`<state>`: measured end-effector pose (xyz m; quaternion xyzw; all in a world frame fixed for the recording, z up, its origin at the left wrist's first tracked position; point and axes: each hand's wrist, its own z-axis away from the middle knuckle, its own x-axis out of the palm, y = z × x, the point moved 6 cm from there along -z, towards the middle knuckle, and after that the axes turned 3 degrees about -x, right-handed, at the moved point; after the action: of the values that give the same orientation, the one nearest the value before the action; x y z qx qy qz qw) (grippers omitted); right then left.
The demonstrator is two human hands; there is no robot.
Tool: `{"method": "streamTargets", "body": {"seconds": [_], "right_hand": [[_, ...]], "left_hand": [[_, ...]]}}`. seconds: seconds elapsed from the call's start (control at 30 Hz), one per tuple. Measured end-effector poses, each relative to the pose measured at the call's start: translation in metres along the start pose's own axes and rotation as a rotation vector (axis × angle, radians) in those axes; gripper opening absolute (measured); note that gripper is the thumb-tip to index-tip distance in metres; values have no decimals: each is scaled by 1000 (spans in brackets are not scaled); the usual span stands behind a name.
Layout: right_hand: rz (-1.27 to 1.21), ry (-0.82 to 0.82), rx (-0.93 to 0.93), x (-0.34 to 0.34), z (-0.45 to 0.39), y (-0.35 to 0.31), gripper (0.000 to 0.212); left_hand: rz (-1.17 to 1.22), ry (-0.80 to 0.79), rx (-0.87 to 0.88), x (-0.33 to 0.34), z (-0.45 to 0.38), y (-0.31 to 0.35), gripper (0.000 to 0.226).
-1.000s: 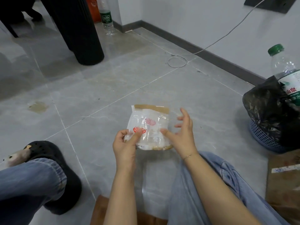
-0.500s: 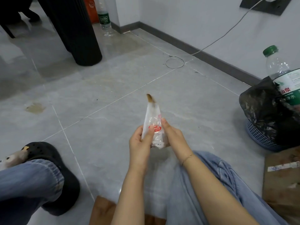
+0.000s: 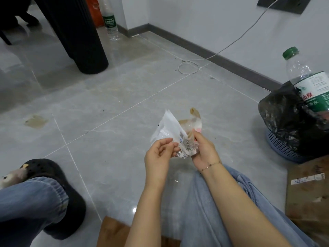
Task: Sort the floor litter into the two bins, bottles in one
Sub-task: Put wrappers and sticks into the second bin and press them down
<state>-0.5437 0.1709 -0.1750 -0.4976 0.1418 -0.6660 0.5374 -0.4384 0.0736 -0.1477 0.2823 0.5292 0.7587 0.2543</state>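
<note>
1. While both hands work at centre frame, I observe a crumpled clear plastic wrapper [image 3: 175, 134] held between them, above the grey tiled floor [image 3: 110, 97].
2. I note the right hand [image 3: 204, 148] grasping the wrapper's lower right part, fingers curled round it; a thin bracelet [image 3: 211, 165] sits on that wrist.
3. I note the left hand [image 3: 159, 154] pinching the wrapper's left edge with curled fingertips, palm turned up.
4. I record, at the right edge of the frame, a blue basket bin [image 3: 284, 148] lined with a black bag [image 3: 284, 118]; a large green-capped bottle [image 3: 308, 82] stands upright in it.
5. I record a brown cardboard box [image 3: 308, 193] at lower right, just below that bin.
6. I see a smaller green-labelled bottle [image 3: 110, 22] standing at the top of the frame, beside a black cylinder [image 3: 78, 36].
7. I see a white cable [image 3: 226, 47] running from the wall at upper right to a loop on the floor.
8. I note denim-clad legs along the bottom and a black clog [image 3: 58, 198] at lower left.
</note>
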Motion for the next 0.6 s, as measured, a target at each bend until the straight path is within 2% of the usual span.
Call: {"method": "streamTargets", "body": {"seconds": [0.07,0.13,0.2,0.27,0.37,0.5,0.6], "right_hand": [[6,-31,-7,2,2,0,13],[27,-88,-36,7,4,-1,27],[74,-148,-52,14,8,-1,46],[105,-206,-47,19,11,1,52],[83,-275,-7,22,12,4,50],[6,-345,48,25,13,3,51],[-41,-375,61,27,14,3,50]], "left_hand": [[-42,-16,10,0,0,-5,17],[-93,-82,12,2,-1,-8,22],[-35,-183,-23,6,-1,-6,36],[80,-282,-20,10,0,-2,55],[-3,-322,79,21,8,10,43],[-36,-182,113,17,4,9,23],[-40,-146,96,9,-2,9,20]]}}
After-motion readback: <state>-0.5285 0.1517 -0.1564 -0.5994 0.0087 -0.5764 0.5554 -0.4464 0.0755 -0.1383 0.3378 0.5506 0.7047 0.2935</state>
